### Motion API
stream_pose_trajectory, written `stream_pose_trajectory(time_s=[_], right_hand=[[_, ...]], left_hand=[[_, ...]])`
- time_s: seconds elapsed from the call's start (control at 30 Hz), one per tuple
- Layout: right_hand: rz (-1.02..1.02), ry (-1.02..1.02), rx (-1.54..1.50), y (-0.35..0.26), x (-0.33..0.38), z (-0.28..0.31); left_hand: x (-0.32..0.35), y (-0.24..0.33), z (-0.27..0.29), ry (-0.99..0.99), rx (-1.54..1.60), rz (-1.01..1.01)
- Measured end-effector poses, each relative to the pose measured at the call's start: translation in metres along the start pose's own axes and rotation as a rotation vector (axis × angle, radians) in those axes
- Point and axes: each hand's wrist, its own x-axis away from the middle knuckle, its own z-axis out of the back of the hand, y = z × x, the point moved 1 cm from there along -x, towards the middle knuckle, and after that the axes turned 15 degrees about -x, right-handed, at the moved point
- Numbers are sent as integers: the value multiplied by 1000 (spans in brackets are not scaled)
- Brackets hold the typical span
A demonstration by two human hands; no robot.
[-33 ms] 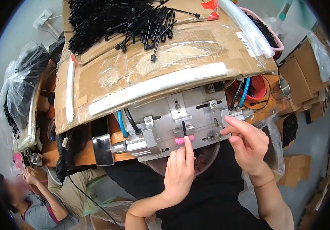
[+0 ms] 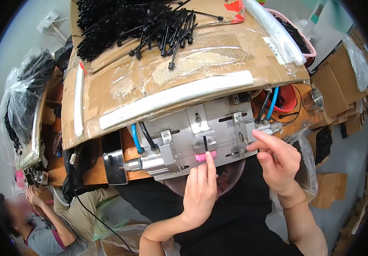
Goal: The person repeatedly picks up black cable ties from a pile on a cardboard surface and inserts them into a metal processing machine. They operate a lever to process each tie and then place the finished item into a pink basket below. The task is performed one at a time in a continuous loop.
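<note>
My left hand [image 2: 199, 192] reaches up from below, its index fingertip pressed on a small pink piece [image 2: 201, 157] at the front edge of a grey metal fixture [image 2: 201, 132]; the other fingers lie loosely together beneath it. A short black pin [image 2: 205, 143] stands in the slot just above the pink piece. My right hand [image 2: 278, 160] rests at the fixture's right end, index finger stretched out onto the metal block there, the rest curled; it pinches nothing that I can see. Compared with the other view of this same instant, nothing has shifted: both hands sit as they did, so the pink piece is seated, not yet released. Blue and black hoses [image 2: 137, 138] plug into the left side. Above, a cardboard tray [image 2: 120, 91] holds a heap of black pins [image 2: 120, 21]
</note>
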Motion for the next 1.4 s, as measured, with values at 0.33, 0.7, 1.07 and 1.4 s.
stream_pose_trajectory(time_s=[0.33, 0.7, 1.07, 1.4], right_hand=[[307, 91, 294, 42, -92, 3], [41, -239, 842, 112, -212, -6], [22, 59, 332, 70, -181, 53], [81, 179, -342, 35, -142, 83]], left_hand=[[-70, -55, 48, 190, 139, -4], [-167, -136, 66, -5, 361, -55], [-20, -51, 51, 206, 151, 61], [2, 1, -1, 20, 56, -12]])
